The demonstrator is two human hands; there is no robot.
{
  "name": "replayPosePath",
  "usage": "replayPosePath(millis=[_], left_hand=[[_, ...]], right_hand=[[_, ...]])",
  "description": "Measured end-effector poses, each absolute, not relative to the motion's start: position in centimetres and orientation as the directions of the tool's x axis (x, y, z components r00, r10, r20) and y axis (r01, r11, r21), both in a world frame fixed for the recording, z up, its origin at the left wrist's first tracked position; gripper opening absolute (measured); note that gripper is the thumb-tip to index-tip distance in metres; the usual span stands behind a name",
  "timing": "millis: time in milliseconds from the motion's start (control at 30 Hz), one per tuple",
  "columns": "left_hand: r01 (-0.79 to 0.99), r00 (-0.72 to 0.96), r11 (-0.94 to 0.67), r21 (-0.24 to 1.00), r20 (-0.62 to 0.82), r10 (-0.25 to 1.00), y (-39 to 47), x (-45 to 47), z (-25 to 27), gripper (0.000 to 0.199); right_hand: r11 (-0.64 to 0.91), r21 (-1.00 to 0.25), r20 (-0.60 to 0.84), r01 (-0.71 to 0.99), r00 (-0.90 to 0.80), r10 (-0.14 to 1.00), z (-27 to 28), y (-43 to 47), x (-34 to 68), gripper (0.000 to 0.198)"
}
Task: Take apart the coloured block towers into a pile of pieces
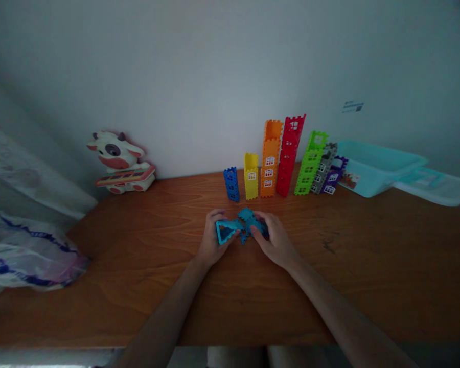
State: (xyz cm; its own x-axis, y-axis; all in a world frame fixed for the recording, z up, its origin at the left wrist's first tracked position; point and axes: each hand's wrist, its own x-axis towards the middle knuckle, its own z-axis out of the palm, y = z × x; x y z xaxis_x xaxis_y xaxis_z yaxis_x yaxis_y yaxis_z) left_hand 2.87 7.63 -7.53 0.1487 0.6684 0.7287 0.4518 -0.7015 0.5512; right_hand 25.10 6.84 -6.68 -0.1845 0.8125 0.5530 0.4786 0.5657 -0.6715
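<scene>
My left hand [213, 244] grips a light-blue interlocking building piece [221, 239] with notched edges, whose open frame side faces me. Close by on the right, my right hand [274, 239] has its thumb and fingers round darker teal interlocking pieces [256, 225]. A flat teal piece [246, 214] shows between the hands, at the far side of the cluster. The pieces in both hands meet or nearly meet in the middle; whether they are joined I cannot tell. My fingers hide parts of them.
Behind my hands stand blue [232, 185], yellow [251, 184], orange [269, 171], red [290, 158], green [308, 171], grey [322, 171] and purple [333, 176] block towers. A turquoise bin [371, 171] and lid [440, 188] lie right; a cow toy [118, 163] and plastic bag [26, 253] left.
</scene>
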Motion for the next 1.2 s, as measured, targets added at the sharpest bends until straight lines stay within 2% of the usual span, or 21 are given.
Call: replayPosePath(millis=[100,200,367,500,600,700,800,900,1033,1200], left_hand=[[0.513,0.292,-0.697,0.501,0.661,0.691,7.4,2.6,-7.4,0.047],[0.569,0.410,-0.696,0.438,0.582,0.702,6.9,2.6,-6.9,0.051],[0.567,0.436,-0.710,0.417,0.579,0.689,6.6,2.8,-6.5,0.057],[0.543,0.318,-0.685,0.486,0.636,0.703,6.9,3.1,-6.9,0.070],[0.574,0.180,-0.598,0.559,0.627,0.758,7.2,3.3,-7.4,0.081],[0.501,0.100,-0.530,0.684,0.562,0.821,7.2,3.4,-7.5,0.072],[0.290,0.161,-0.478,0.829,0.450,0.878,6.8,3.4,-7.1,0.064],[0.100,0.205,-0.358,0.928,0.333,0.920,6.5,3.6,-6.5,0.064],[0.010,0.219,-0.204,0.979,0.197,0.956,6.6,3.9,-6.1,0.061],[-0.048,0.267,-0.100,0.994,0.109,0.958,6.8,3.9,-6.1,0.062]], right_hand=[[0.623,-0.616,0.590,0.483,-0.242,0.771,-6.1,6.4,25.4,0.041],[0.691,-0.585,0.583,0.425,-0.371,0.723,-5.6,5.8,25.3,0.048],[0.674,-0.623,0.494,0.397,-0.469,0.732,-6.0,5.9,24.9,0.047],[0.613,-0.700,0.465,0.368,-0.416,0.781,-6.5,6.4,25.0,0.028],[0.580,-0.711,0.483,0.399,-0.322,0.814,-6.5,6.7,25.1,0.026],[0.565,-0.704,0.513,0.431,-0.241,0.824,-6.5,6.8,25.1,0.027],[0.569,-0.701,0.525,0.431,-0.228,0.820,-6.6,6.8,25.2,0.029],[0.598,-0.692,0.535,0.404,-0.270,0.801,-6.8,6.9,25.3,0.037],[0.643,-0.675,0.532,0.363,-0.364,0.764,-7.1,6.9,25.3,0.052],[0.635,-0.663,0.484,0.397,-0.421,0.768,-7.3,6.9,25.4,0.064]])
